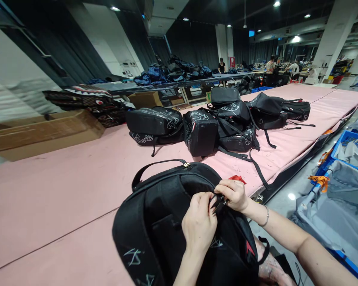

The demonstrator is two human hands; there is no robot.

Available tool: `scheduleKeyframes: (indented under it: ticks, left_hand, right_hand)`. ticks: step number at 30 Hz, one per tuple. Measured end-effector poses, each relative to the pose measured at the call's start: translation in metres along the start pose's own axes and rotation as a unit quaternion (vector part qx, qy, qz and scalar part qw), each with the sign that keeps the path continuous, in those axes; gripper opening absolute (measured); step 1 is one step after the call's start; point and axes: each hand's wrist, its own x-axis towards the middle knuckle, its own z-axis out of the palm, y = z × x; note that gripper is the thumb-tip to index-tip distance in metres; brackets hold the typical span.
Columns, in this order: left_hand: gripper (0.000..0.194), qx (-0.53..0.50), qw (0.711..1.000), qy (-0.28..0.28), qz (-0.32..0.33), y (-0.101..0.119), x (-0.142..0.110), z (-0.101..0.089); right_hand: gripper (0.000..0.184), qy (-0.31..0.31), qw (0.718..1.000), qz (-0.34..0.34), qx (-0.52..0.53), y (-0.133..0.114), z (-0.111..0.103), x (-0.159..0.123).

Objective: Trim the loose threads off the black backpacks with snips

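A black backpack (170, 190) leans at the near edge of the table, its carry handle and a gold-coloured zip pull at the top, with white chalk-like marks low on its front. My left hand (199, 222) is closed in a pinch on a short black strip at the backpack's upper right side. Close beside it, my right hand (234, 194) is closed too, fingers pressed round a small dark piece with a metallic glint; its kind is hidden by the fingers. The two hands nearly meet there. Just behind my right hand lies a red scrap (238, 178).
Several black backpacks with white scribbles (201, 133) lie across the pink-covered table (62, 194). A cardboard box (47, 131) stands at left, a patterned black bag (86, 99) beside it. Blue crates with grey liners (340, 210) line the floor at right. People work far back.
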Motion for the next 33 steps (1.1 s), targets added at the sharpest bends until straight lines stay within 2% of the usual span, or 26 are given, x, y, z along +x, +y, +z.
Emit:
scheduleKeyframes:
  ticks: [2, 4, 5, 7, 9, 10, 11, 12, 14, 17, 20, 24, 28, 31, 33]
  left_hand:
    - [0.016, 0.0, 1.0, 0.009, 0.002, 0.001, -0.001, 0.0]
    - [0.015, -0.004, 1.0, 0.021, 0.006, 0.002, -0.002, 0.0]
    - [0.015, -0.005, 1.0, 0.027, 0.007, 0.003, -0.003, 0.0]
    - [0.016, -0.006, 0.999, 0.036, 0.009, 0.003, -0.004, 0.001]
    - [0.016, -0.005, 0.999, 0.04, 0.006, 0.002, -0.005, 0.002]
    - [0.016, -0.006, 0.999, 0.04, 0.003, 0.001, -0.004, 0.002]
    - [0.016, -0.007, 0.999, 0.039, 0.001, 0.001, -0.003, 0.003]
    - [0.016, -0.009, 0.999, 0.038, -0.002, 0.0, -0.003, 0.003]
    - [0.016, -0.009, 0.999, 0.034, -0.007, -0.001, -0.001, 0.003]
    - [0.016, -0.001, 0.999, 0.036, -0.013, 0.0, 0.0, 0.004]
    - [0.016, 0.005, 0.999, 0.044, -0.008, 0.001, 0.0, 0.005]
    - [0.016, 0.018, 0.999, 0.048, -0.003, 0.001, -0.002, 0.006]
    - [0.015, 0.033, 0.998, 0.06, 0.014, -0.002, -0.002, 0.006]
    - [0.015, 0.041, 0.996, 0.076, 0.032, -0.003, -0.001, 0.007]
    - [0.014, 0.05, 0.994, 0.091, 0.045, -0.004, -0.002, 0.008]
  right_hand:
    - [0.022, -0.012, 0.998, 0.037, 0.054, -0.002, 0.002, 0.003]
    - [0.02, -0.001, 0.978, 0.121, 0.169, -0.002, 0.005, 0.006]
    - [0.02, 0.009, 0.954, 0.178, 0.242, -0.002, 0.005, 0.007]
    - [0.024, 0.026, 0.874, 0.289, 0.39, 0.001, 0.005, 0.007]
    - [0.029, 0.022, 0.795, 0.353, 0.493, 0.006, 0.001, 0.005]
    - [0.03, 0.016, 0.775, 0.369, 0.513, 0.009, -0.002, 0.003]
    - [0.03, 0.013, 0.774, 0.376, 0.508, 0.012, -0.005, 0.002]
    - [0.029, 0.013, 0.79, 0.378, 0.482, 0.014, -0.008, 0.0]
    - [0.024, 0.023, 0.847, 0.363, 0.387, 0.015, -0.012, -0.003]
    - [0.014, 0.027, 0.921, 0.285, 0.264, 0.013, -0.013, -0.005]
    - [0.019, 0.021, 0.953, 0.195, 0.233, 0.008, -0.009, -0.002]
    - [0.011, 0.009, 0.971, 0.108, 0.213, 0.004, -0.004, 0.004]
    - [0.016, -0.007, 0.98, 0.089, 0.176, 0.001, 0.0, 0.008]
    - [0.012, -0.008, 0.966, 0.154, 0.209, -0.002, 0.005, 0.01]
    - [0.011, -0.007, 0.927, 0.242, 0.285, -0.003, 0.009, 0.01]
